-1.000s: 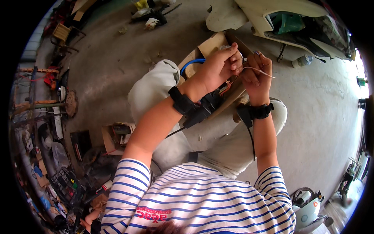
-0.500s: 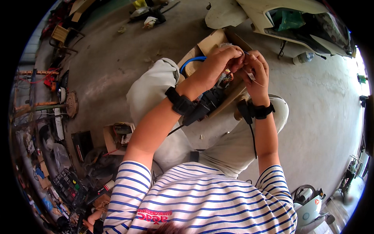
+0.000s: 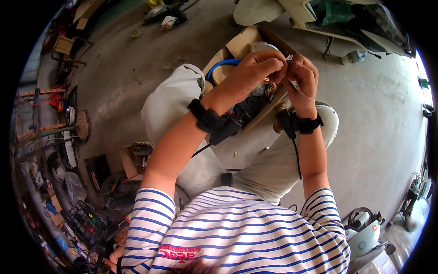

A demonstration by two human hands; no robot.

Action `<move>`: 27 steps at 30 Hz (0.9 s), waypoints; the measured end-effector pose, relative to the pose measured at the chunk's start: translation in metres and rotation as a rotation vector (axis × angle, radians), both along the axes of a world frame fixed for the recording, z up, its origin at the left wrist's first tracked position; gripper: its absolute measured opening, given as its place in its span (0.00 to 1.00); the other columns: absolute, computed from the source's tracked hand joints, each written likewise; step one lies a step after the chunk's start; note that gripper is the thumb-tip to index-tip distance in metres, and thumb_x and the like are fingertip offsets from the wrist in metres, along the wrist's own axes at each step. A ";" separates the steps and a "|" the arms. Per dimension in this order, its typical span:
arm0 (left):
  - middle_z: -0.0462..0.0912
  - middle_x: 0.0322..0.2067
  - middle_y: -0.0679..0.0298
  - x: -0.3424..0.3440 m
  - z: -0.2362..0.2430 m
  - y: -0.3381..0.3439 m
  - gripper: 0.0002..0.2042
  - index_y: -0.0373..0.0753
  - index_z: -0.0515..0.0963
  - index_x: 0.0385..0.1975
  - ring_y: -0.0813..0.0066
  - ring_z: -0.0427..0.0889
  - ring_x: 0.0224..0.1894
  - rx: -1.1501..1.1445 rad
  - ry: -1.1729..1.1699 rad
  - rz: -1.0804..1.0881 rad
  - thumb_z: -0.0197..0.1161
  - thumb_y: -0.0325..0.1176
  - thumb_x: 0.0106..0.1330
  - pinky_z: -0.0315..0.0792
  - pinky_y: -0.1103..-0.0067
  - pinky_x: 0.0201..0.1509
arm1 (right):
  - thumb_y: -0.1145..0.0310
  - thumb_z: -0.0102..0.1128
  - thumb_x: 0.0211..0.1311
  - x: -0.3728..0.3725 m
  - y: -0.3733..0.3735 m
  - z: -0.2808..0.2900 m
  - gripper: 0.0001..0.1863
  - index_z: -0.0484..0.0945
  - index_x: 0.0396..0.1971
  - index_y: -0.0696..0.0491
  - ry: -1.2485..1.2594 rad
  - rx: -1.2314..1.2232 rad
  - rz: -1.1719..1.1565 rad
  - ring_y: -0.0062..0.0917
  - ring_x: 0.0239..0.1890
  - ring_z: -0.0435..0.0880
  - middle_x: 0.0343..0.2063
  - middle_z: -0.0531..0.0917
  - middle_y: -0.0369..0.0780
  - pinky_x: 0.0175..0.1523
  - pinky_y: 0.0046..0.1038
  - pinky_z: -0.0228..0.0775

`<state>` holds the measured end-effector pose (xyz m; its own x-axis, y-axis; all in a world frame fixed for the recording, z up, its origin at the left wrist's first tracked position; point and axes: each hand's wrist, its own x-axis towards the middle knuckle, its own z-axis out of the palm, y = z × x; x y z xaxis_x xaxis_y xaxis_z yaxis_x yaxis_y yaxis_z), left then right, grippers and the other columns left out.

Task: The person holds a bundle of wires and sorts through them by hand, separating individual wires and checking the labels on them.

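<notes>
My right hand point(image 3: 304, 76) pinches a wire point(image 3: 306, 96) over the right edge of the cardboard box point(image 3: 240, 44); I can't tell what my left hand point(image 3: 261, 67) grips.

Thin pale wire point(image 3: 307, 97): upper part hidden in my pinching fingers point(image 3: 299, 69), loose tail curved | white tag point(image 3: 295, 84): tilted, beside that tail | second white tag point(image 3: 289, 58): smaller-looking, at my fingertips | all over my cardboard box's point(image 3: 240, 43) right edge
</notes>
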<state>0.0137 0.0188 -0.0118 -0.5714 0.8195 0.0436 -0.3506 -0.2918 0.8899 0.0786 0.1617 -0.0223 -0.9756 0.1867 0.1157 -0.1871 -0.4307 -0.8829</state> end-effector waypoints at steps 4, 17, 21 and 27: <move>0.72 0.26 0.70 0.001 0.004 0.001 0.09 0.37 0.73 0.32 0.82 0.67 0.29 -0.023 0.005 -0.004 0.49 0.35 0.67 0.64 0.84 0.37 | 0.70 0.46 0.57 -0.001 0.001 -0.003 0.12 0.65 0.15 0.55 0.037 0.005 -0.008 0.12 0.14 0.57 0.14 0.62 0.31 0.17 0.16 0.49; 0.73 0.30 0.70 0.001 0.004 0.002 0.10 0.34 0.72 0.43 0.85 0.69 0.31 -0.039 0.205 -0.046 0.47 0.33 0.72 0.68 0.86 0.39 | 0.69 0.43 0.55 -0.002 0.005 -0.002 0.11 0.63 0.16 0.54 -0.080 -0.053 -0.055 0.18 0.14 0.69 0.15 0.70 0.37 0.14 0.16 0.48; 0.73 0.29 0.70 0.001 0.005 0.004 0.10 0.34 0.71 0.43 0.84 0.70 0.31 -0.065 0.237 -0.039 0.47 0.33 0.72 0.68 0.86 0.38 | 0.69 0.43 0.55 -0.002 0.008 -0.005 0.11 0.63 0.16 0.54 -0.049 -0.053 -0.044 0.18 0.15 0.70 0.15 0.71 0.37 0.14 0.16 0.48; 0.74 0.27 0.69 0.004 0.010 0.003 0.08 0.32 0.72 0.41 0.83 0.71 0.28 -0.139 0.501 0.083 0.49 0.30 0.71 0.69 0.85 0.34 | 0.70 0.43 0.57 -0.004 0.005 -0.009 0.11 0.64 0.16 0.56 0.213 0.180 -0.104 0.20 0.19 0.74 0.17 0.72 0.38 0.20 0.18 0.60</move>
